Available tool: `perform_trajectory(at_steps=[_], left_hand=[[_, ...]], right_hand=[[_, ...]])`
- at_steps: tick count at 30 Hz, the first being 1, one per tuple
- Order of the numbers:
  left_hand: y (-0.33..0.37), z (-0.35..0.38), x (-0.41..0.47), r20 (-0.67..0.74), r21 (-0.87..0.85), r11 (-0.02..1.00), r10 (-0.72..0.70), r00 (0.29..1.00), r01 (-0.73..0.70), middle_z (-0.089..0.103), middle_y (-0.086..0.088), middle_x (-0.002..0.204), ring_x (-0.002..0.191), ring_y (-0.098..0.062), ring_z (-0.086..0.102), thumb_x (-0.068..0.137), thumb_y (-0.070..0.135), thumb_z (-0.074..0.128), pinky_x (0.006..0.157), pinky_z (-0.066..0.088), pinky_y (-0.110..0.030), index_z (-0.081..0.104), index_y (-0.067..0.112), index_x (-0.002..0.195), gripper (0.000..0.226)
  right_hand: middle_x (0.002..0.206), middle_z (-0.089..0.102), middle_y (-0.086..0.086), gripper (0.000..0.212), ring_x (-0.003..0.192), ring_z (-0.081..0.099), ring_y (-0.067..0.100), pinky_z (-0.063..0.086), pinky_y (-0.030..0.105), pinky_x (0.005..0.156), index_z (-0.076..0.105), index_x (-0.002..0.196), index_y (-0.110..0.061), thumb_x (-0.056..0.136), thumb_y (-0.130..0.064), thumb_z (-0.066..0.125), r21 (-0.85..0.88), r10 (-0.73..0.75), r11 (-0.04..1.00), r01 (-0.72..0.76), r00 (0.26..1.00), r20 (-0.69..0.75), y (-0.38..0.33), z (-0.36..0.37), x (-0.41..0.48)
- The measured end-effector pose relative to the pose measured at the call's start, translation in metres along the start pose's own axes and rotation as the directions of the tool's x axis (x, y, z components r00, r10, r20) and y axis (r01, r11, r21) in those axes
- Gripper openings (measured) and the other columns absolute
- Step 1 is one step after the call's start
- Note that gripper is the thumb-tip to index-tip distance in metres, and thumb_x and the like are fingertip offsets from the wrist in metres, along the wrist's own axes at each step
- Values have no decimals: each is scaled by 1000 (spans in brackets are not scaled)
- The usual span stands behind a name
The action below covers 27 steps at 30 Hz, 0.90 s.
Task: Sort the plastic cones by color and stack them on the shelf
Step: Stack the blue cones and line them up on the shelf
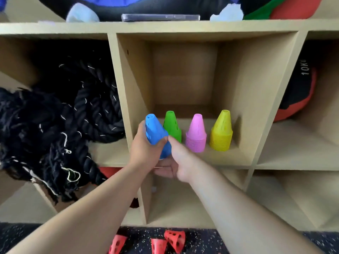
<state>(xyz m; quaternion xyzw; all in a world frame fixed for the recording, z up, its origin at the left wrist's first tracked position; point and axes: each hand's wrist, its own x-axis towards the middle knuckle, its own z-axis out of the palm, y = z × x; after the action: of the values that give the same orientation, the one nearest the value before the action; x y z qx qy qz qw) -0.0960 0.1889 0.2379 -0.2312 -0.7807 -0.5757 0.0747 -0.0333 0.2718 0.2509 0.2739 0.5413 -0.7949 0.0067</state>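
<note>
Head view has both hands on the tilted stack of blue perforated plastic cones [156, 132] at the front-left of the wooden shelf cubby [229, 159], just beside the green plastic cone stack [172, 127], with pink [196, 134] and yellow [222, 132] stacks lined up further right and loose red plastic cones [174, 239] down on the floor. Left hand [145, 151] wraps round the stack's middle, and right hand [177, 162] cups under the base, thumb against the side. These look light, thin and slick, probably loosely nested, so supporting the base rim seems the safe hold.
</note>
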Motion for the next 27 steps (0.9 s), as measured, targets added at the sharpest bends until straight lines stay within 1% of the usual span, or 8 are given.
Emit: perform_trajectory(at_steps=[4,7,9,14,17,20,23,27], left_hand=[[-9,14,23,-46,144,989,-36,998,42,61,6,112,101,-18,58,84,35,77,77,42,-25,46,21,135,62],[-16,21,28,-88,215,976,-15,996,34,61,-1,125,114,-25,57,85,39,73,93,49,-38,37,17,143,72],[-19,23,26,-82,270,963,44,996,-21,59,-3,130,121,-27,53,87,38,71,100,46,-43,27,19,151,81],[-23,25,18,-22,455,887,97,995,-76,53,-8,138,130,-36,43,90,38,66,109,37,-43,8,17,158,92],[-27,30,27,-51,436,900,21,998,4,58,-10,129,121,-35,52,89,36,67,92,44,-36,31,13,149,74],[-32,36,39,-97,366,927,-45,994,78,62,-9,119,109,-30,59,89,31,69,77,38,-27,47,13,126,47],[-41,41,52,-81,363,928,-51,995,77,59,-11,130,117,-30,56,94,32,65,87,41,-31,43,12,134,50],[-45,44,62,-23,463,885,-43,999,49,32,-12,158,143,-29,34,100,34,55,117,28,-38,13,6,156,75]], right_hand=[[61,71,16,45,57,69,31,63,39,59,55,115,-6,96,-47,51,-441,-75,897,-27,974,-214,-21,-18,20],[59,71,6,26,51,70,26,64,38,61,63,86,-6,86,-30,53,-770,-365,636,56,900,-236,-29,-34,28],[63,72,5,27,44,67,23,62,33,57,66,81,-9,84,-31,51,-876,-460,476,78,871,-173,-31,-43,29],[72,70,6,25,64,69,28,57,30,59,65,79,-13,83,-34,54,-914,-468,390,115,879,-89,-19,-54,39],[66,54,0,24,73,55,27,33,26,49,54,71,-15,86,-33,56,-939,-506,318,133,861,-50,-13,-56,47],[93,67,1,20,92,61,26,50,30,70,65,100,-17,88,-32,61,-928,-556,317,193,831,-17,-10,-56,51],[123,64,2,48,110,61,22,51,37,94,54,133,-16,90,-34,67,-897,-645,308,316,762,47,-5,-61,52],[137,55,-3,58,119,55,16,50,41,99,48,139,-19,88,-35,71,-820,-738,256,513,651,177,7,-74,52]])
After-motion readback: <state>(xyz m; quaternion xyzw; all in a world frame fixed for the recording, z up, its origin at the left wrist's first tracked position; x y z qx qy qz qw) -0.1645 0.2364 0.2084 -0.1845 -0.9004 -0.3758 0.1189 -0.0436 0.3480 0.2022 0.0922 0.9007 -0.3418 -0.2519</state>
